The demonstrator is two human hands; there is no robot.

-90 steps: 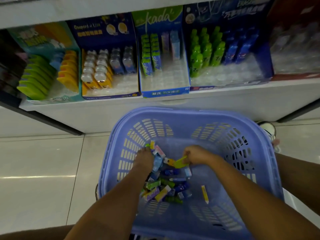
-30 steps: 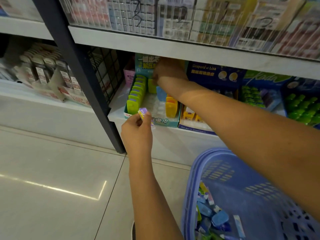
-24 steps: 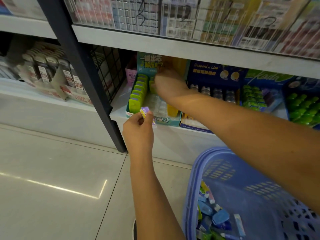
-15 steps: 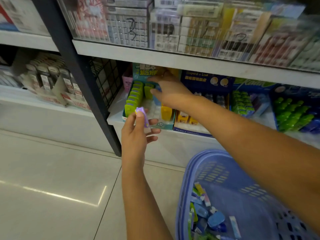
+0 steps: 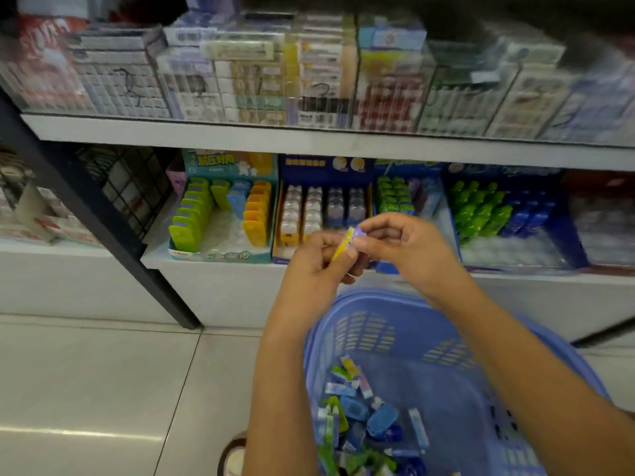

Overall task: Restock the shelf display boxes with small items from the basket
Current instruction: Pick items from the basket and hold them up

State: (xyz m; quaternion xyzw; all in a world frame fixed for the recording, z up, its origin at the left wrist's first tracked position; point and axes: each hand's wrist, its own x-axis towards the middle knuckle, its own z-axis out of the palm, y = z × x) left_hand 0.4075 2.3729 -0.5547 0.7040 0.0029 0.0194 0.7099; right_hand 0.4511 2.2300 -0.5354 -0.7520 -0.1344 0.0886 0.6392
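My left hand (image 5: pixel 318 261) and my right hand (image 5: pixel 410 250) meet above the basket, both pinching one small yellow-and-purple item (image 5: pixel 347 243). They hover in front of the lower shelf, before the dark blue display box (image 5: pixel 323 173). The purple basket (image 5: pixel 457 341) stands on the floor below, with several small coloured items (image 5: pixel 360 413) at its bottom. Left of my hands, the teal display box (image 5: pixel 223 257) holds rows of green, blue and orange pieces, with bare slots in its middle.
More display boxes with green and blue items (image 5: pixel 488 211) fill the lower shelf to the right. The white shelf edge (image 5: pixel 309 142) above carries clear cases of stationery. A black upright post (image 5: pixel 86 207) slants at the left. Pale tile floor (image 5: pixel 86 389) lies left of the basket.
My right hand has pulled back out of the teal box and joined my left hand at the small item. Both hands moved right, over the basket.
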